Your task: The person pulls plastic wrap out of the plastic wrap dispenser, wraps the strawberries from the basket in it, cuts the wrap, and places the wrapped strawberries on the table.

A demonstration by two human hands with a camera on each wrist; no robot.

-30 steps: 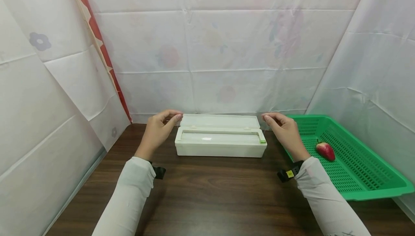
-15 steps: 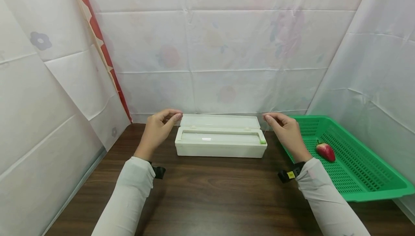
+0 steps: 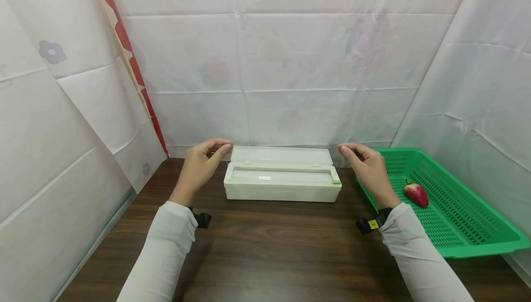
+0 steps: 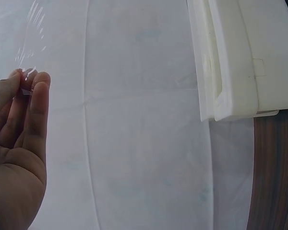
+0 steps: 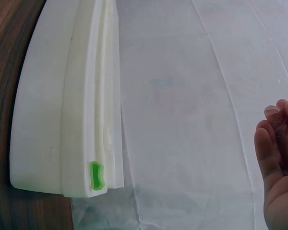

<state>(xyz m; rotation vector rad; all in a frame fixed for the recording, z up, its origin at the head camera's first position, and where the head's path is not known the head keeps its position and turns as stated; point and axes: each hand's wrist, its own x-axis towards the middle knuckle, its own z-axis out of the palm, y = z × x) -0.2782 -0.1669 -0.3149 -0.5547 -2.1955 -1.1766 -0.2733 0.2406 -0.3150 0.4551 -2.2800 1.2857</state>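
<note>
A white cling film dispenser (image 3: 283,190) sits on the table with its lid (image 3: 281,155) raised at the back. Its green slide cutter (image 5: 96,176) is at the right end. Beyond the dispenser's left end, my left hand (image 3: 199,166) pinches cling film (image 4: 36,17) between thumb and fingers; the clear sheet shows mostly as bright glints. My right hand (image 3: 367,169) is raised past the right end, its thumb and fingertips pinching the film's other side. Most of the sheet between the hands is too transparent to make out.
A green perforated basket (image 3: 477,246) stands on the right, close to the right forearm, with a red fruit (image 3: 416,194) lying in it. Dark wooden tabletop (image 3: 274,251) extends in front of the dispenser. White patterned sheets (image 3: 286,53) enclose the back and both sides.
Both hands keep their pinch and have drifted slightly apart, the left one a little left and up, the right one a little right. The dispenser and basket stay put.
</note>
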